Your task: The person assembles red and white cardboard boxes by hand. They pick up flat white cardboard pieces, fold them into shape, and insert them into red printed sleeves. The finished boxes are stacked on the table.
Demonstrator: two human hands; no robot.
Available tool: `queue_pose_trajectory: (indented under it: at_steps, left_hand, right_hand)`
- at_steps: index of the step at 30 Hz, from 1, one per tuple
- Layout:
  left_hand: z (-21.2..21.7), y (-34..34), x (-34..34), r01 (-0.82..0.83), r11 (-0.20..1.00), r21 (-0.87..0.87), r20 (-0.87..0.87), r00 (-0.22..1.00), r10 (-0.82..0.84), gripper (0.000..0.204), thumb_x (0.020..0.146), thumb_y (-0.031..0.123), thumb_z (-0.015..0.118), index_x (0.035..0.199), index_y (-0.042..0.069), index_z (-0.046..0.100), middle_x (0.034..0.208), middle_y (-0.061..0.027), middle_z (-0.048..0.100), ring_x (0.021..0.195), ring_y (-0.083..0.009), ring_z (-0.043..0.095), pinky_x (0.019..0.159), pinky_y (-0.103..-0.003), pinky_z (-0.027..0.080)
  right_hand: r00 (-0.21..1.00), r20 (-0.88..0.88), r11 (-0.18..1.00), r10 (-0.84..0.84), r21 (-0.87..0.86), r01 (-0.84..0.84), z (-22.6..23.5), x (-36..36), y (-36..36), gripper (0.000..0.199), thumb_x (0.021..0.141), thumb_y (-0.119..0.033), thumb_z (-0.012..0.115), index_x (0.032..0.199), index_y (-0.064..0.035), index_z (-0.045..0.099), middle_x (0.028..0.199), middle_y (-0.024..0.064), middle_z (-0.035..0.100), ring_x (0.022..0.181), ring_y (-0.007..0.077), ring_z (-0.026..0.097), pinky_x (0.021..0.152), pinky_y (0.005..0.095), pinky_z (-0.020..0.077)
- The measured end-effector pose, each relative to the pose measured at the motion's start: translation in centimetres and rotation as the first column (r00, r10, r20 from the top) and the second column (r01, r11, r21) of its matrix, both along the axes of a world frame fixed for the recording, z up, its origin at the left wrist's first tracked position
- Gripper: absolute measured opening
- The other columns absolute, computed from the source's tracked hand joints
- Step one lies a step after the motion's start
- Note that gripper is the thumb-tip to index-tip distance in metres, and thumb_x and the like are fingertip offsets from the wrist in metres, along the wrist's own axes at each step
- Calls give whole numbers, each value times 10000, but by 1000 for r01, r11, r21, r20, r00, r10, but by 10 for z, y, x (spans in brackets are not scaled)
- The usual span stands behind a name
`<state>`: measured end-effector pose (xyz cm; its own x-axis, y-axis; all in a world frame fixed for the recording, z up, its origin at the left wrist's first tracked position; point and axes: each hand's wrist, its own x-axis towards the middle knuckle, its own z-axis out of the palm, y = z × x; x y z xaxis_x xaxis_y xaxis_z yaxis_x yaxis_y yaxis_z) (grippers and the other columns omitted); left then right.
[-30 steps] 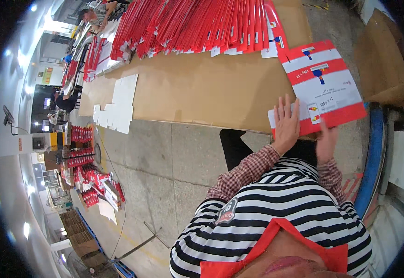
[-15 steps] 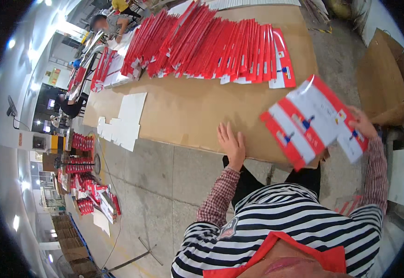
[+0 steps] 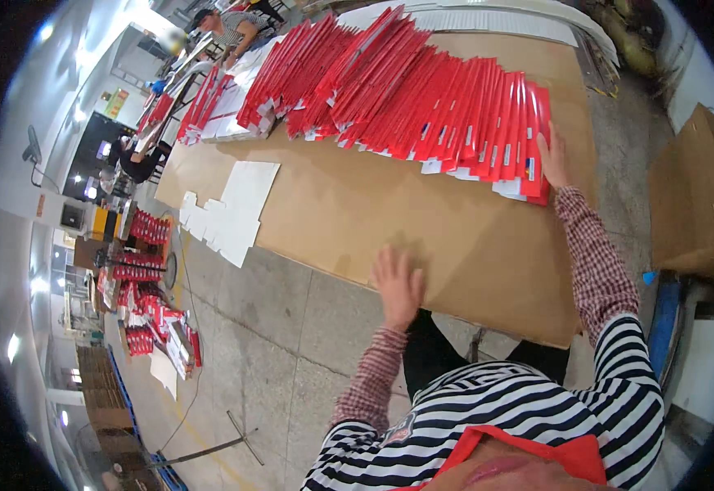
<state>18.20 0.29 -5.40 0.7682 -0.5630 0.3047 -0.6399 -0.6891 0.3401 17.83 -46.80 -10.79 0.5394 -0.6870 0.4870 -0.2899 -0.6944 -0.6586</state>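
A long row of flat red-and-white printed cardboard sheets leans in an overlapping line across the table. My right hand is at the row's right end, its fingers stretched out against the last sheet. Nearer to me, my left hand is over the table's front edge, fingers apart and slightly blurred. It holds nothing. Left of it, a plain white die-cut card piece lies partly over the edge of the brown cardboard-topped table.
An open brown carton stands at the right. Far left on the floor are stacks of red-and-white goods and a thin metal stand. Across the table's far left sits another person. White sheets line the far edge.
My right hand has carried a printed sheet from the right side up to the row's end, where the sheet now stands with the others. My left hand stays near the front edge.
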Motion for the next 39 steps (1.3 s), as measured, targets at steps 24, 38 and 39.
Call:
queue_pose_trajectory:
  at_steps: [24, 38, 39]
  left_hand:
    - [8, 16, 33, -37, 999, -5, -29, 999, 36, 533, 862, 340, 548, 1355, 137, 531, 1461, -165, 409, 1375, -379, 317, 1140, -512, 178]
    - [-22, 54, 43, -9, 853, -523, -29, 1000, -8, 367, 876, 227, 607, 1197, 51, 577, 1390, -228, 438, 1357, -386, 340, 1109, -509, 265]
    - [-14, 74, 50, -49, 726, -686, -112, 993, -40, 258, 844, 86, 638, 1095, 47, 598, 1359, -220, 464, 1343, -371, 364, 1085, -469, 307]
  right_hand:
    - [931, -362, 990, -57, -141, 5, 43, 236, 97, 831, 933, -659, 349, 1538, -120, 167, 1591, 226, 49, 1465, 408, 60, 1149, 595, 59]
    - [470, -37, 472, 882, 94, -877, 31, 128, 383, 446, 960, -242, 498, 1358, -40, 491, 1439, 167, 431, 1362, 331, 363, 1135, 443, 255]
    - [499, -1, 490, 866, 195, -850, 24, 131, 384, 440, 954, -240, 503, 1350, -47, 500, 1429, 167, 441, 1354, 333, 372, 1133, 441, 257]
